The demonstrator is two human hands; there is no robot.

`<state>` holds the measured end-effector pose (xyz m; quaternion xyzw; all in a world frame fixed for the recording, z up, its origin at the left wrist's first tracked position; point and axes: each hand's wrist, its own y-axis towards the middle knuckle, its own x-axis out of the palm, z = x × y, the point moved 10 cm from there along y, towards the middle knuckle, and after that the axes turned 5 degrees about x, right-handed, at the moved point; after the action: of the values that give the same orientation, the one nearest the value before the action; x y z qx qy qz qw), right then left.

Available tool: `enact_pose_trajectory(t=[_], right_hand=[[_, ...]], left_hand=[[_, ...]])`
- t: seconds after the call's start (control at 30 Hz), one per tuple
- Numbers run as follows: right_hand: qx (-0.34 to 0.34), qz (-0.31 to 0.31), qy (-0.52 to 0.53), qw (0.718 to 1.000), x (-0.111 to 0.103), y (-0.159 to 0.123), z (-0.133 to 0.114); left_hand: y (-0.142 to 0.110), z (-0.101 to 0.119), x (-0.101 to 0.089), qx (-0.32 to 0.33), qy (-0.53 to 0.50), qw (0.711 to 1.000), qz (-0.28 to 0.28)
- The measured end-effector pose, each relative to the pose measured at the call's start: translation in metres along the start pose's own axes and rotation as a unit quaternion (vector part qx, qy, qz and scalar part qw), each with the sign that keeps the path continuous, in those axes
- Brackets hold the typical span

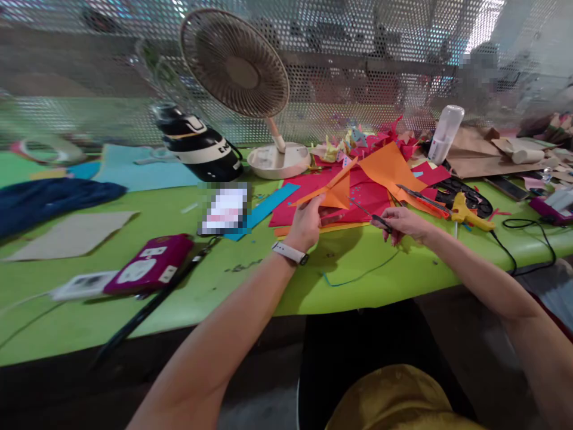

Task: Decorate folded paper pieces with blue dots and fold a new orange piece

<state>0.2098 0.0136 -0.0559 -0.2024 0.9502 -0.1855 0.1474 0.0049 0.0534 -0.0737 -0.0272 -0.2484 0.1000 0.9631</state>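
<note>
My left hand [308, 222], with a white band at the wrist, pinches a folded piece of orange paper [336, 192] over a stack of red paper [286, 210]. To its right, my right hand [403, 226] is closed round the dark handles of a pair of scissors [381, 223]. Their thin blades point left toward the orange paper; whether they touch it I cannot tell. A larger orange sheet [391, 167] lies just behind. Beside my right hand rest another pair of scissors [423, 196] and a yellow glue gun [470, 214].
A fan [280, 160] and a black bottle [201, 146] stand at the back. Colourful paper scraps [398, 143] are heaped behind the sheets. Left lie a phone [224, 209], a purple power bank [150, 263] and a black strap [152, 304]. The glue gun's cord [505, 254] trails right.
</note>
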Motion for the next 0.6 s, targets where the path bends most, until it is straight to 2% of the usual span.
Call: enact_pose_trajectory(t=[0.13,0.23,0.33,0.6], right_hand=[[-0.019,0.007,-0.028,0.999,0.0,-0.006,0.001],[-0.032,0.01,-0.033,0.999,0.0,-0.009,0.003],[-0.04,0.012,-0.031,0.999,0.001,-0.01,0.002],[-0.046,0.009,-0.023,0.999,0.004,-0.009,0.002]], left_hand=[[-0.001,0.009,-0.003,0.022,0.0,0.999,0.027],[-0.003,0.008,-0.004,-0.001,-0.013,0.998,0.056],[-0.006,0.007,0.001,-0.031,-0.031,0.998,0.047],[-0.007,0.009,0.005,-0.034,-0.051,0.997,0.036]])
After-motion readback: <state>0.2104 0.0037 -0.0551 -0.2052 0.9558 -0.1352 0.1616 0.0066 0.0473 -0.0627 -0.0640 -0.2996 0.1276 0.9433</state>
